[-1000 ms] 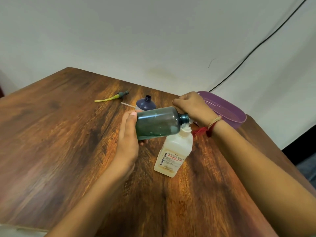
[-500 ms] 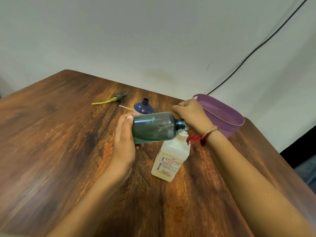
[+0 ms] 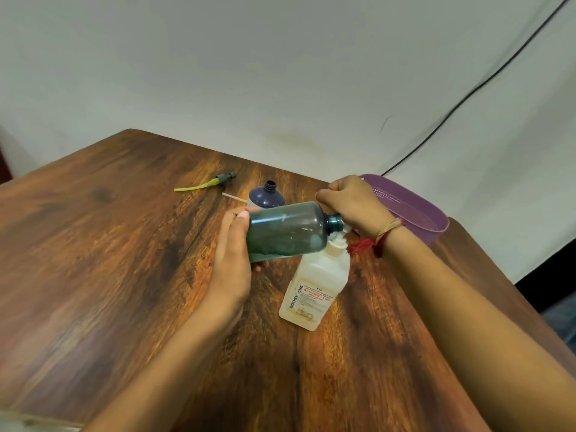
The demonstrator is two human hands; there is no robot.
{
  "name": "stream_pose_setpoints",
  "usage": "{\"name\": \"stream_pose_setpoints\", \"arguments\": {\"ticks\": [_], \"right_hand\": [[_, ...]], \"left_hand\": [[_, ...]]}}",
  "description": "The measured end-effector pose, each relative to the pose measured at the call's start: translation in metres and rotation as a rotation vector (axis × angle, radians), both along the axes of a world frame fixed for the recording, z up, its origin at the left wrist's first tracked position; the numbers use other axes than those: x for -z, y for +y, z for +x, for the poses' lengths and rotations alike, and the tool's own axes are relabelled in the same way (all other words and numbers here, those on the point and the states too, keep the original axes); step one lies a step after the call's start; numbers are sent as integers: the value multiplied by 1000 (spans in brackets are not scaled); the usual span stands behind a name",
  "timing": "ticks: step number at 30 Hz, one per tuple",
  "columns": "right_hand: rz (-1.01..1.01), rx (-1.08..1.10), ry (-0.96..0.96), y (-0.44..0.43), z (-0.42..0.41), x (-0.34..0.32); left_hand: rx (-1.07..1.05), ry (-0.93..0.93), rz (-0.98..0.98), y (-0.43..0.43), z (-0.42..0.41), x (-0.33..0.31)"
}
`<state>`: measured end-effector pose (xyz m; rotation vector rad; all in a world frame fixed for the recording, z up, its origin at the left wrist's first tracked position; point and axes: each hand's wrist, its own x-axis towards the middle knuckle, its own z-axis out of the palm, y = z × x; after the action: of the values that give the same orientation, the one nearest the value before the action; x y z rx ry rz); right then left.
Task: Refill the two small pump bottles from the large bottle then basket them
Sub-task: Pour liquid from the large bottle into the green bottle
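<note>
Counts: 2 hands, 3 bottles, 1 basket, 1 loose pump.

Nearest is the white bottle (image 3: 314, 285), upright on the wood table (image 3: 93, 244), red-print label facing me, cap off. It's translucent, fill lvl unclear.

My L hand (image 3: 232, 260) wraps the base of the teal bottle (image 3: 286, 232), thumb on top, fingers under. The bottle is held sideways, its neck right over the white bottle's mouth, dark liquid pooled along its low side.

My R hand (image 3: 352, 204) is curled tight at that neck, red thread on the wrist. Can't tell what it pinches.

Behind stands the dark blue bottle (image 3: 266, 198), upright, neck open, contents not visible. Farther left the pump (image 3: 205, 185) w/ yellow tube lies flat.

The purple basket (image 3: 414, 213) is at the far R edge, behind my R hand.
</note>
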<state>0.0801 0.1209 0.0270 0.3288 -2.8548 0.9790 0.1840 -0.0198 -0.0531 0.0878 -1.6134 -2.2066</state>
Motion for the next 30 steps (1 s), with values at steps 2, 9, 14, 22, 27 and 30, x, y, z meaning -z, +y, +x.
{"name": "stream_pose_setpoints", "arguments": {"ticks": [2, 9, 14, 22, 27, 30], "right_hand": [[-53, 13, -1, 2, 1, 6], [82, -10, 22, 1, -3, 3], [-67, -5, -70, 3, -2, 12], [-47, -21, -60, 1, -3, 5], [-16, -28, -93, 1, -3, 8], [5, -47, -83, 0, -5, 0]], "left_hand": [[-19, 6, 5, 0, -1, -2], [-19, 0, 17, 0, 0, -5], [-28, 15, 9, 1, 0, -1], [18, 11, -1, -2, 0, 0], [11, 8, 25, -1, -1, 2], [37, 16, 19, -1, 0, 1]]}}
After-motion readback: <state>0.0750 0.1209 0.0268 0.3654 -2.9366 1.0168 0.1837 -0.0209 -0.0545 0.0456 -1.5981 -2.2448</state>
